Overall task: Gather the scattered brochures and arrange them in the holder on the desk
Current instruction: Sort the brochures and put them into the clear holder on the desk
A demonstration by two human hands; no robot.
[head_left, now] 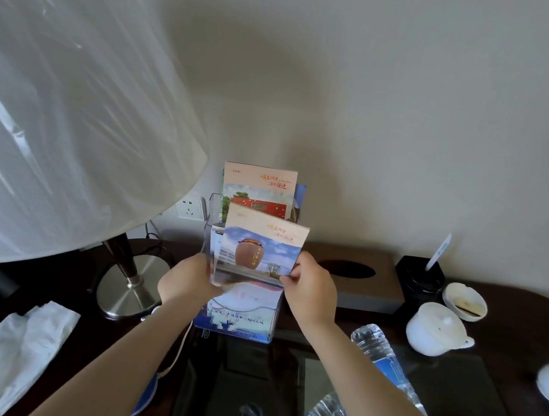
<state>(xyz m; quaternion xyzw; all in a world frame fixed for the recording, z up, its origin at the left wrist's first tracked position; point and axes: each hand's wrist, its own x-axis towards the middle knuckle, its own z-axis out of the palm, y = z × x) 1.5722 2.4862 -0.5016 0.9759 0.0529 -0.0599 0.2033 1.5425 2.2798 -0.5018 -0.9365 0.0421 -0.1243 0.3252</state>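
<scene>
Nearest on the dark desk [472,374] lie two water bottles [382,349], and beyond them both forearms reach forward to a small stack of brochures [260,250] held upright over the middle of the clear tiered holder [210,221]. The left hand [187,280] curls round the stack's lower left edge while the right hand [312,286] pinches its lower right corner between thumb and fingers. Further back, another brochure [258,186] stands in the holder's rear tier against the wall, with a tissue box [360,284] to the right.
</scene>
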